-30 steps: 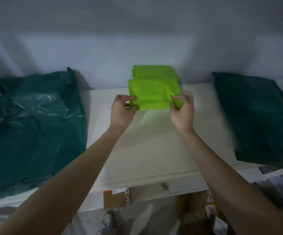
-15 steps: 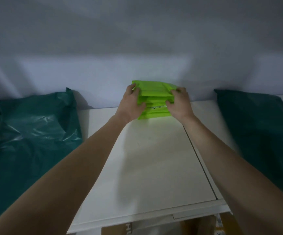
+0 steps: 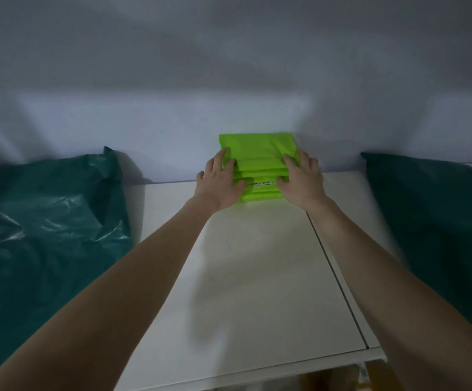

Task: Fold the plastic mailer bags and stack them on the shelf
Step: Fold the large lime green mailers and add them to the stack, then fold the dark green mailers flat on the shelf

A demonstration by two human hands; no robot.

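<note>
Lime-green folded mailer bags (image 3: 258, 165) sit stacked at the far edge of the white shelf (image 3: 257, 263) against the wall, left hand (image 3: 220, 184) and right hand (image 3: 299, 180) pressing its sides with fingers nearly straight.

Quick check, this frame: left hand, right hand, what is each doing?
Left hand: fingers fairly straight, pressing the left side of the stack of green mailer bags.
Right hand: the same, pressing the stack's right side.
</note>
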